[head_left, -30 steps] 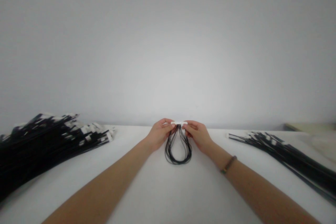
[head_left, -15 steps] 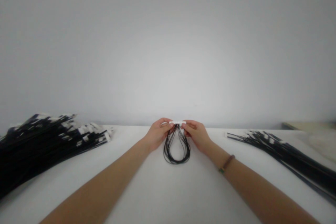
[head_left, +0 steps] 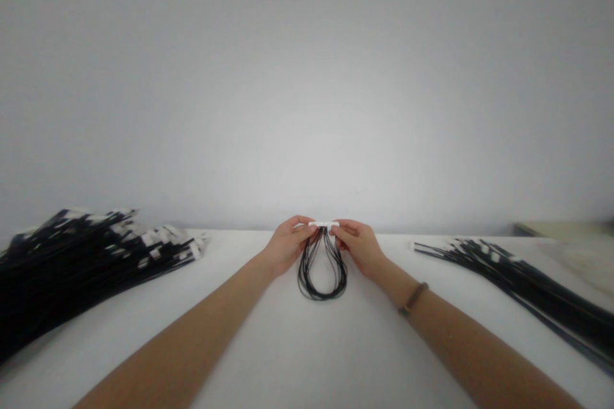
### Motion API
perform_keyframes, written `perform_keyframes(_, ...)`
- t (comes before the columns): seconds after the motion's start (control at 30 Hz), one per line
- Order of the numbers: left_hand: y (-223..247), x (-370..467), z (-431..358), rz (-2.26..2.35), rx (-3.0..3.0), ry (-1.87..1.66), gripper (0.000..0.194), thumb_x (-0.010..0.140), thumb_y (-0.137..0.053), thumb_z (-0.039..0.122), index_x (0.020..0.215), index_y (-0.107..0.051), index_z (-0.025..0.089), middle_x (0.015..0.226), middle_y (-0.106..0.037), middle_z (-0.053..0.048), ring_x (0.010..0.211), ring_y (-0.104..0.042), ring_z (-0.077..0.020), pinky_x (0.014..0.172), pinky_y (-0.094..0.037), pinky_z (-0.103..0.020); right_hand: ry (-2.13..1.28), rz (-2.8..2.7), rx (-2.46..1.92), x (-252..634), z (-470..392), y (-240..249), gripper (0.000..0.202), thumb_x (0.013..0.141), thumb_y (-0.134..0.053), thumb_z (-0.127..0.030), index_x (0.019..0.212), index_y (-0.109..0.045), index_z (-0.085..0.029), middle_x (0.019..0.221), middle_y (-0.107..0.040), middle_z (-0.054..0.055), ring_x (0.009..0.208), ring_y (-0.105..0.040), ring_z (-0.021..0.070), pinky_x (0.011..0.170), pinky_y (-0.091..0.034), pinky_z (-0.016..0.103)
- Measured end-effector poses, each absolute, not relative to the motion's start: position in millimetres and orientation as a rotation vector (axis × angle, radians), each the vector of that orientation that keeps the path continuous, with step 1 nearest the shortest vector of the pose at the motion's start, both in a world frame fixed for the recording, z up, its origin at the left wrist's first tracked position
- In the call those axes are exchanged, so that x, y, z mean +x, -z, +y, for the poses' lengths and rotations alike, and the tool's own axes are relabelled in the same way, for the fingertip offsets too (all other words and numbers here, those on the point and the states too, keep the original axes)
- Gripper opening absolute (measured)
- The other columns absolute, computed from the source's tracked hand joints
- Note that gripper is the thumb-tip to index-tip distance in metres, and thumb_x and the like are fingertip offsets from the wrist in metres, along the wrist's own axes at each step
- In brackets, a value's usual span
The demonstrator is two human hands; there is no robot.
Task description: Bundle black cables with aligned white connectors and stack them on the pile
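Note:
Between my two hands, near the far edge of the table, is a wire harness (head_left: 322, 296). Its thin black wires hang down in a rounded loop from a white connector piece (head_left: 324, 224) at the top. My left hand (head_left: 290, 244) is closed, pinching the left end of the white piece between thumb and fingers. The right end is pinched the same way by my right hand (head_left: 359, 245). Whether the white piece is one connector or two held side by side cannot be made out. The fingertips partly cover it.
A thick pile of black wire harnesses (head_left: 57, 287) with white connectors lies on the left. A smaller bundle of black wires (head_left: 537, 287) lies on the right, connectors toward the middle. The white table (head_left: 307, 358) meets a pale wall. Something whitish and blurred sits at far right.

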State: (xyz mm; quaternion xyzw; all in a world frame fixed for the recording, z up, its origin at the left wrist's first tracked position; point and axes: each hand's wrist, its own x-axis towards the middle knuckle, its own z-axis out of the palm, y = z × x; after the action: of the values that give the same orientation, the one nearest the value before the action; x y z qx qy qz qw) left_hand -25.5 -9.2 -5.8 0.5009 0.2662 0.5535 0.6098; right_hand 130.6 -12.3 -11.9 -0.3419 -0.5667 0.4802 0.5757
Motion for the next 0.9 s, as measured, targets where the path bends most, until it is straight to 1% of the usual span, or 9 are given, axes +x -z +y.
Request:
perform_keyframes(0.37,6.1,-25.2,-8.0,0.625,1.164,-1.279,0.021,0.063,-0.064,0.019,0.077,-0.051,0.013,0.069,-0.061,-0.005,0.066,-0.056,-0.0103,0.067,-0.040,-0.023,-1.124,-1.313,-0.812,129.3,-12.8,10.4,0.026,0.062,-0.062,-0.030,0.080,-0.059,-0.012,0.058,-0.055,0.000,0.047,-0.043,0.0069,0.044,-0.032,0.019)
perform_keyframes(0.53,6.0,-25.5,-9.2,0.629,1.153,-1.285,0.022,0.061,-0.066,0.020,0.077,-0.051,0.013,0.069,-0.061,-0.005,0.066,-0.056,-0.0104,0.067,-0.040,-0.023,-1.121,-1.316,-0.805,129.5,-11.3,11.9,0.027,0.062,-0.062,-0.030,0.081,-0.059,-0.012,0.060,-0.056,0.001,0.047,-0.043,0.0067,0.044,-0.032,0.019)
perform_keyframes(0.73,5.8,-25.7,-10.2,0.626,1.155,-1.280,0.022,0.061,-0.066,0.020,0.077,-0.052,0.013,0.069,-0.061,-0.005,0.066,-0.056,-0.0105,0.067,-0.040,-0.023,-1.124,-1.316,-0.793,130.1,-11.7,11.9,0.027,0.063,-0.061,-0.030,0.081,-0.059,-0.011,0.058,-0.054,0.000,0.046,-0.043,0.0067,0.044,-0.032,0.019)
perform_keyframes(0.9,5.7,-25.4,-9.0,0.626,1.150,-1.288,0.022,0.061,-0.066,0.020,0.076,-0.052,0.013,0.069,-0.061,-0.005,0.066,-0.056,-0.0103,0.067,-0.040,-0.023,-1.127,-1.319,-0.793,129.9,-12.6,11.6,0.026,0.063,-0.061,-0.030,0.081,-0.059,-0.011,0.062,-0.056,0.001,0.047,-0.043,0.0066,0.043,-0.031,0.019)
